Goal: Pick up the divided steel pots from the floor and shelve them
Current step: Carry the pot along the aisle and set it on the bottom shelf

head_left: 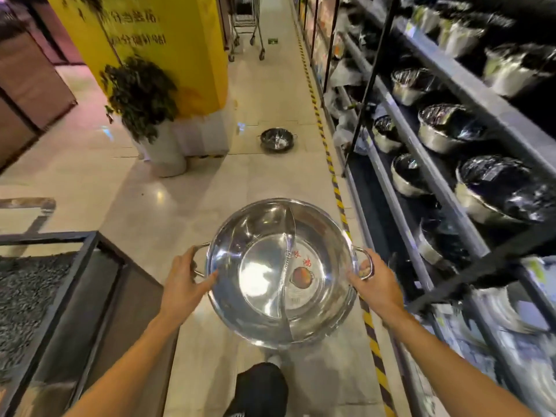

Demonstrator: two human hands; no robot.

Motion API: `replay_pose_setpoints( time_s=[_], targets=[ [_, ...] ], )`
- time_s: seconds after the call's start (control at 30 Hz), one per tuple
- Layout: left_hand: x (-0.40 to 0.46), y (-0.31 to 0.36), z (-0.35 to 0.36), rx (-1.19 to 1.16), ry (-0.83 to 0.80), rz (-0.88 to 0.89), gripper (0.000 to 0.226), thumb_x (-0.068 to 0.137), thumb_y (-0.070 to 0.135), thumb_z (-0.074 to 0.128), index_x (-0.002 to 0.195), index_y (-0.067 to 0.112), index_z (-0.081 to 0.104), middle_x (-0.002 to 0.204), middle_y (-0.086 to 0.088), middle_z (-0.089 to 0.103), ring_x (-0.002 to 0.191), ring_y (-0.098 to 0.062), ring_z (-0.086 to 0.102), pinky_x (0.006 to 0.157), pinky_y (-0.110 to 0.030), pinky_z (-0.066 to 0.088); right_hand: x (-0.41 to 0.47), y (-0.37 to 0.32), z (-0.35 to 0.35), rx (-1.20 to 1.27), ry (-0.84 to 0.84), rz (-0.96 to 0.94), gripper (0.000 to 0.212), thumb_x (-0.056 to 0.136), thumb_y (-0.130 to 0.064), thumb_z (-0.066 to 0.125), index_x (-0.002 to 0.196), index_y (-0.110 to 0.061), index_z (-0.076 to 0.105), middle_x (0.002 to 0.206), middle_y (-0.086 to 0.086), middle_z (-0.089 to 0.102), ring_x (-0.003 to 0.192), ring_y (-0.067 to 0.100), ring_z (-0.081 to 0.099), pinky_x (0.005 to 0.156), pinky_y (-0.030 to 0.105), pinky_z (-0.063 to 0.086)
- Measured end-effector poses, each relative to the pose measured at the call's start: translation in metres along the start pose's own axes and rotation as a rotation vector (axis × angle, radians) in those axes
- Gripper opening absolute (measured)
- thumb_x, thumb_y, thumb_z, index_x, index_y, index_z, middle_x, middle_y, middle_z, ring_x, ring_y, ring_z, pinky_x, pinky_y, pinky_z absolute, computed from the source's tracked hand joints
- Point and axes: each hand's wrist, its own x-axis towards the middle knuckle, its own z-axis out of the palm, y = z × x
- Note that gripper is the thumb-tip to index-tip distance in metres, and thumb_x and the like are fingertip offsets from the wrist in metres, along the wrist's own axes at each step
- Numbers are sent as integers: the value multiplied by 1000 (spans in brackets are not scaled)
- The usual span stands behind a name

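Note:
I hold a large divided steel pot [279, 272] level in front of me, above the tiled floor. A curved wall splits it in two, and a round label lies in its right half. My left hand [183, 284] grips its left handle and rim. My right hand [376, 284] grips its right handle. A second, smaller divided steel pot [276, 139] sits on the floor farther down the aisle, beside the striped floor tape. The dark shelving [433, 176] on my right carries several wrapped steel pots.
A yellow pillar [168, 49] with a potted plant [141, 97] in a white planter stands at left. A dark framed display bin [60, 284] is at my near left. Shopping carts [246, 25] stand far down the aisle. Yellow-black tape [331, 167] runs along the shelving's foot.

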Motion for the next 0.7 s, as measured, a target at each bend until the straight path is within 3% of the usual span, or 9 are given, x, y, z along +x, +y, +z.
replay_pose_setpoints(
  time_s=[0.1, 0.2, 0.37, 0.47, 0.57, 0.7],
  targets=[
    [92, -1, 25, -1, -33, 0, 67, 77, 43, 80, 135, 35, 48, 91, 0, 51, 76, -6, 49, 59, -21, 34, 74, -1, 16, -8, 10, 38, 46, 78, -64, 67, 120, -57, 49, 87, -13, 67, 78, 2, 66, 66, 28, 55],
    [178, 9, 41, -7, -75, 21, 67, 75, 42, 80, 135, 37, 49, 88, 0, 51, 73, -8, 50, 58, -20, 34, 143, -13, 25, -21, 52, 53, 39, 79, -66, 65, 113, -65, 46, 85, -11, 68, 77, 1, 65, 63, 25, 54],
    [303, 26, 62, 26, -129, 22, 67, 75, 42, 81, 133, 34, 49, 91, 1, 52, 78, -2, 50, 58, -15, 33, 240, -22, 33, -33, 89, 133, 51, 76, -60, 68, 121, -51, 46, 82, -13, 65, 74, 2, 64, 62, 25, 51],
    [371, 34, 81, 26, -154, 37, 68, 75, 42, 80, 133, 32, 48, 94, 2, 51, 80, -4, 50, 62, -18, 37, 301, -17, 41, -43, 93, 164, 61, 77, -52, 73, 132, -41, 48, 85, -16, 65, 78, -3, 62, 61, 16, 45],
    [441, 42, 107, 41, -181, 52, 70, 77, 46, 78, 136, 31, 45, 96, 1, 50, 79, -9, 51, 64, -28, 43, 361, -8, 50, -14, 98, 205, 62, 76, -62, 71, 131, -48, 45, 88, -18, 64, 79, -6, 62, 59, 11, 41],
    [523, 60, 147, 66, -192, 34, 74, 77, 45, 78, 141, 33, 41, 101, 3, 49, 82, -5, 53, 66, -24, 42, 444, 18, 64, 49, 98, 252, 65, 77, -57, 74, 134, -45, 45, 81, -13, 62, 80, -4, 60, 60, 13, 43]
  ],
)
